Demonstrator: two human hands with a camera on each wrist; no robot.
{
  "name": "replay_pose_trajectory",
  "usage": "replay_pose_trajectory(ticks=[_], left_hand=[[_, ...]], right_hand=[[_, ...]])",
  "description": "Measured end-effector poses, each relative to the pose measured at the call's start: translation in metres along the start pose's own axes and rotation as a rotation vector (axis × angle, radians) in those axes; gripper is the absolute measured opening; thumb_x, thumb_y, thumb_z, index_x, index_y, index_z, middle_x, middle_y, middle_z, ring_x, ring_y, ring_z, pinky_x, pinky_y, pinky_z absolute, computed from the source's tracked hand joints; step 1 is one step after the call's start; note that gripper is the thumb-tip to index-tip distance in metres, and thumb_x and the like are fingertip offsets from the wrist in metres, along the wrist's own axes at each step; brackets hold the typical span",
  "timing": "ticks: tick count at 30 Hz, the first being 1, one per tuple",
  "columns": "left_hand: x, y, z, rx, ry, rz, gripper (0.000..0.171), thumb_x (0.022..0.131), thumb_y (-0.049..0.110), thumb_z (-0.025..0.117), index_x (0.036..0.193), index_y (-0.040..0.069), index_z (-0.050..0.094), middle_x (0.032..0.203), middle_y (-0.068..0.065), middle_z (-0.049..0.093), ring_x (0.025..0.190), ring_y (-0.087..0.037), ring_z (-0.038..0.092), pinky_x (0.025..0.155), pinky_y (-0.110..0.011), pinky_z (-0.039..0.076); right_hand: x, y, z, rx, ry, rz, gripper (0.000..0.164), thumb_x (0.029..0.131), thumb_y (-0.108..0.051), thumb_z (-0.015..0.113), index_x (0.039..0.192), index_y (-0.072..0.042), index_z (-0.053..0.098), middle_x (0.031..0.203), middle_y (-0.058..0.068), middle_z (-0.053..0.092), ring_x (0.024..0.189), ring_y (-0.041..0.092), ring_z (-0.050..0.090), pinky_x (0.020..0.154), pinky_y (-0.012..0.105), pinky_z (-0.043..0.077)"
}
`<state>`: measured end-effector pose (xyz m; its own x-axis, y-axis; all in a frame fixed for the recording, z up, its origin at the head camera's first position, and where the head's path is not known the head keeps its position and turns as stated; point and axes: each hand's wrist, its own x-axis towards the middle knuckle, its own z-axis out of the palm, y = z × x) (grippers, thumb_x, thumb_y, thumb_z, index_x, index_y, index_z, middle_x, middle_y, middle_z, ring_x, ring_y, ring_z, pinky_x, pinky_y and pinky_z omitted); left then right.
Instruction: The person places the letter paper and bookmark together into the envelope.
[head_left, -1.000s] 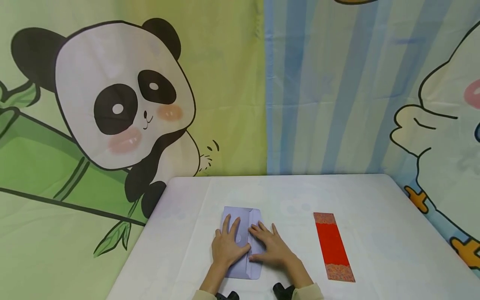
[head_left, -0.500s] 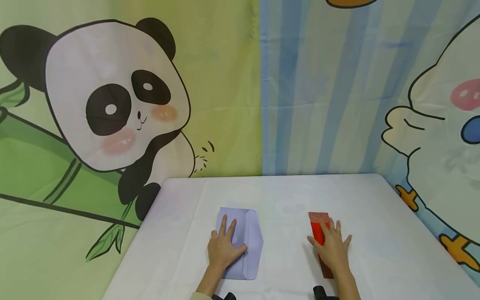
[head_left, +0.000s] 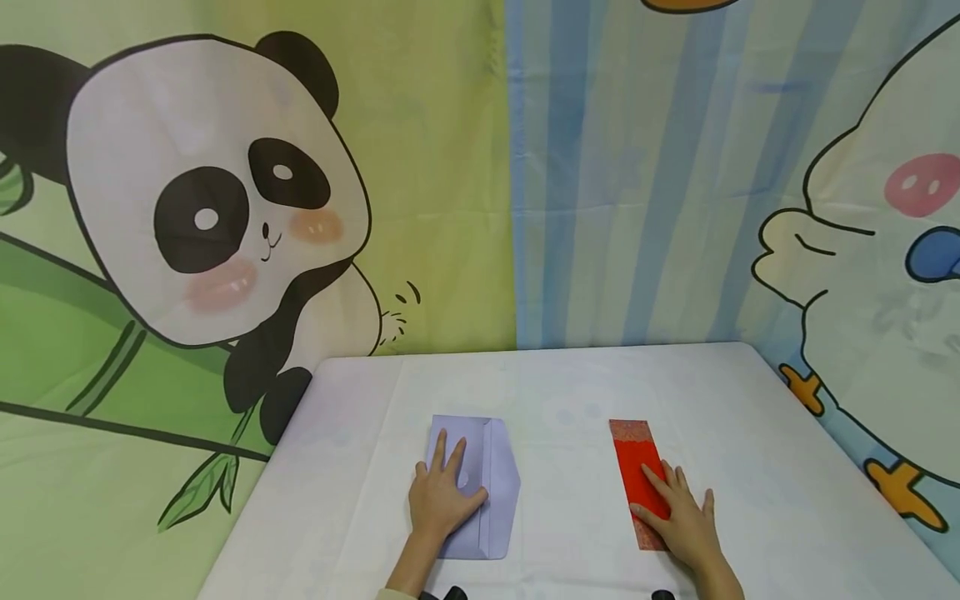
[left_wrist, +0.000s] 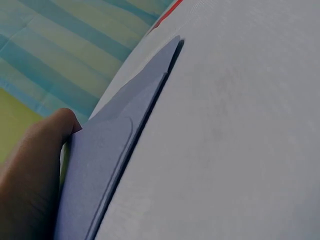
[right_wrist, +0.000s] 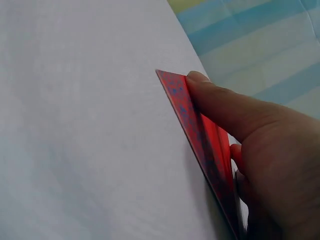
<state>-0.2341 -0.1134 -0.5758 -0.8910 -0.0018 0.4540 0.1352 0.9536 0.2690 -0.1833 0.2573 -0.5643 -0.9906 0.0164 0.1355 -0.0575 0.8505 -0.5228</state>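
A lavender envelope (head_left: 501,492) lies on the table at centre left, its flap spread out to the right. My left hand (head_left: 441,500) rests flat over its left part with fingers spread, holding nothing; in the left wrist view the thumb (left_wrist: 55,127) is at the envelope's edge. To the right lies a red paper strip (head_left: 632,458) with patterned orange-gold ends. My right hand (head_left: 686,521) grips its lower part from the right. In the right wrist view the thumb (right_wrist: 220,100) lies over the strip's near edge and the other fingers are at its far side, partly hidden.
The white-covered table (head_left: 547,467) carries both papers, with a wide gap between them. Behind it hangs a printed curtain (head_left: 427,167) with a panda and other cartoon figures. Black wrist mounts (head_left: 455,592) show at the bottom edge.
My right hand has left the lavender envelope and moved right to the red strip, then slid toward its lower end. My left hand stays on the envelope. The head view has turned slightly right.
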Motion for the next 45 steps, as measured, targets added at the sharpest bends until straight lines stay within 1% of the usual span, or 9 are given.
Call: replay_pose_trajectory(ticks=[6, 10, 14, 16, 22, 27, 31, 38, 45], left_hand=[[0.0, -0.002, -0.001, 0.004, 0.014, -0.004, 0.084, 0.054, 0.062, 0.061, 0.131, 0.032, 0.046, 0.145, -0.001, 0.029, 0.065, -0.019, 0.038, 0.042, -0.025, 0.028], [0.0, -0.001, -0.002, -0.01, -0.002, -0.012, 0.084, 0.055, 0.061, 0.061, 0.131, 0.031, 0.045, 0.146, 0.0, 0.028, 0.065, -0.019, 0.038, 0.042, -0.025, 0.028], [0.0, -0.001, -0.002, -0.009, -0.007, -0.013, 0.084, 0.055, 0.061, 0.061, 0.131, 0.031, 0.046, 0.146, 0.0, 0.027, 0.066, -0.019, 0.038, 0.042, -0.025, 0.028], [0.0, -0.002, -0.002, -0.006, -0.004, -0.012, 0.084, 0.054, 0.061, 0.061, 0.131, 0.031, 0.046, 0.146, -0.001, 0.027, 0.067, -0.02, 0.039, 0.043, -0.025, 0.028], [-0.001, -0.003, -0.002, -0.001, -0.013, -0.015, 0.084, 0.054, 0.061, 0.06, 0.132, 0.032, 0.045, 0.147, 0.0, 0.026, 0.069, -0.021, 0.04, 0.044, -0.025, 0.028], [-0.002, -0.004, -0.002, -0.005, -0.007, -0.012, 0.084, 0.054, 0.061, 0.061, 0.131, 0.031, 0.046, 0.146, 0.0, 0.027, 0.067, -0.02, 0.039, 0.043, -0.025, 0.027], [-0.002, -0.004, -0.002, -0.009, 0.019, -0.005, 0.083, 0.054, 0.06, 0.061, 0.13, 0.03, 0.048, 0.145, -0.002, 0.03, 0.066, -0.02, 0.038, 0.043, -0.024, 0.027], [-0.003, -0.003, -0.001, -0.014, 0.04, 0.01, 0.082, 0.054, 0.06, 0.06, 0.129, 0.029, 0.049, 0.144, -0.003, 0.032, 0.065, -0.019, 0.038, 0.044, -0.024, 0.027], [-0.003, 0.001, 0.0, -0.013, 0.025, 0.001, 0.082, 0.053, 0.06, 0.061, 0.129, 0.031, 0.048, 0.145, -0.001, 0.03, 0.067, -0.02, 0.039, 0.044, -0.024, 0.028]], right_hand=[[0.004, -0.004, 0.0, 0.117, 0.033, -0.034, 0.074, 0.075, -0.043, 0.065, 0.135, -0.009, 0.04, 0.141, 0.027, 0.023, 0.127, 0.046, 0.02, 0.096, 0.063, -0.013], [0.008, -0.007, -0.002, 0.187, 0.054, -0.037, 0.07, 0.072, -0.025, 0.072, 0.133, -0.008, 0.042, 0.14, 0.028, 0.026, 0.122, 0.048, 0.028, 0.098, 0.064, 0.008], [0.012, -0.011, -0.014, 0.176, -0.01, 0.004, 0.065, 0.073, -0.01, 0.071, 0.132, -0.009, 0.043, 0.137, 0.026, 0.032, 0.12, 0.046, 0.032, 0.092, 0.062, 0.028], [0.013, -0.012, -0.021, 0.179, -0.076, 0.037, 0.061, 0.075, -0.007, 0.067, 0.131, -0.009, 0.044, 0.133, 0.026, 0.038, 0.118, 0.044, 0.034, 0.092, 0.06, 0.03], [0.009, -0.01, -0.036, 0.267, -0.265, 0.18, 0.04, 0.083, -0.007, 0.055, 0.123, -0.01, 0.054, 0.122, 0.022, 0.048, 0.112, 0.04, 0.041, 0.088, 0.056, 0.036], [0.01, -0.011, -0.037, 0.398, -0.296, 0.197, 0.031, 0.085, -0.016, 0.057, 0.115, -0.012, 0.062, 0.124, 0.018, 0.051, 0.102, 0.027, 0.046, 0.08, 0.039, 0.044], [0.015, -0.023, -0.029, 0.488, -0.299, 0.208, 0.043, 0.079, -0.029, 0.065, 0.119, -0.015, 0.059, 0.127, 0.017, 0.049, 0.105, 0.024, 0.049, 0.083, 0.04, 0.045], [0.03, -0.06, 0.0, 0.631, -0.301, 0.09, 0.052, 0.074, -0.031, 0.069, 0.123, -0.023, 0.056, 0.123, 0.008, 0.056, 0.103, 0.021, 0.054, 0.083, 0.035, 0.043], [0.039, -0.094, 0.026, 0.642, -0.332, -0.058, 0.048, 0.076, -0.031, 0.068, 0.122, -0.023, 0.057, 0.126, 0.005, 0.054, 0.115, 0.03, 0.048, 0.092, 0.046, 0.039]])
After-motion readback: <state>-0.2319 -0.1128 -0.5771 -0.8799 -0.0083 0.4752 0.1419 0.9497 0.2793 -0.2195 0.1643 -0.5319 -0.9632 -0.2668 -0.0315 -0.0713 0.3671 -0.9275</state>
